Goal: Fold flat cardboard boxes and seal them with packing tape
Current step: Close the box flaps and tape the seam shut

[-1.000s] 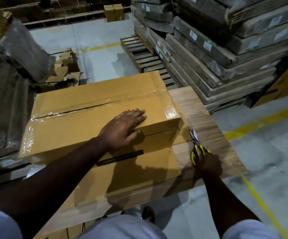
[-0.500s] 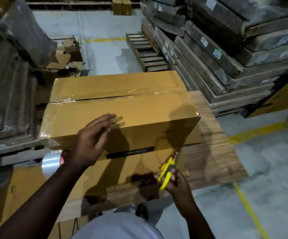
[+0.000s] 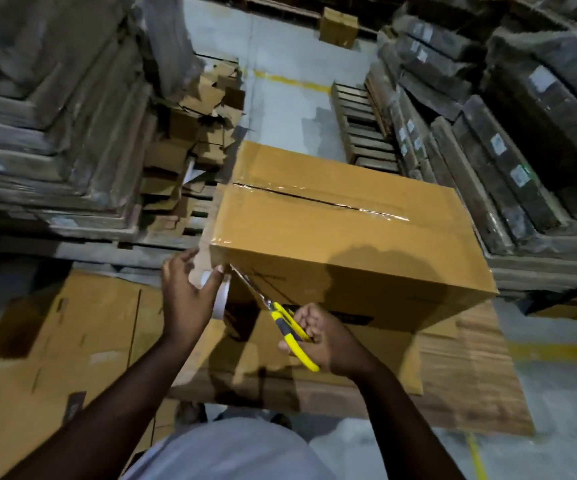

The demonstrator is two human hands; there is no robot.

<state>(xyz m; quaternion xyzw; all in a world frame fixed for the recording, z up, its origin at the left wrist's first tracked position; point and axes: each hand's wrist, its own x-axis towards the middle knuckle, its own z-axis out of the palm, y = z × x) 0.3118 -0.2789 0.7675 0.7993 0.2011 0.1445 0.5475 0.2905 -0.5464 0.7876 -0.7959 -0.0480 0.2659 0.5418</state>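
Right hand [image 3: 318, 336] low centre-right of frame, fingers curled tight round the yellow-and-black handles of scissors [image 3: 289, 325]. Blades point up-left, tips at the strip of clear tape running off the box's near left corner; blades look slightly parted, blurred, can't tell for sure.

Left hand [image 3: 185, 299] centre of frame, gripping the packing tape roll [image 3: 219, 297]: thumb over the roll's upper side, fingertip near the box corner, other fingers spread up and left. Roll is just left of the box's near left corner, white inner core visible, tape stretched from roll to box.

Cardboard box [image 3: 342, 233] assembled, centre to centre-right, sitting on a stack of flat corrugated sheets [image 3: 467, 368]. Top flaps closed, glossy clear tape along the centre seam and wrapping down over the left end. Shadows of the arms fall on the box's front face.

More flat cardboard [image 3: 72, 341] lower left, printed, lying below the left arm. Person's light shirt at bottom centre.

Upper left: tall wrapped stacks of flattened board [image 3: 48, 116], loose cardboard scraps [image 3: 197, 123] beside them. Upper right: wrapped stacks with white labels [image 3: 488, 109]. Wooden pallet [image 3: 359, 123] behind the box on grey concrete floor [image 3: 280, 109], yellow floor lines top centre and right edge. Small brown box [image 3: 338, 26] far top centre.
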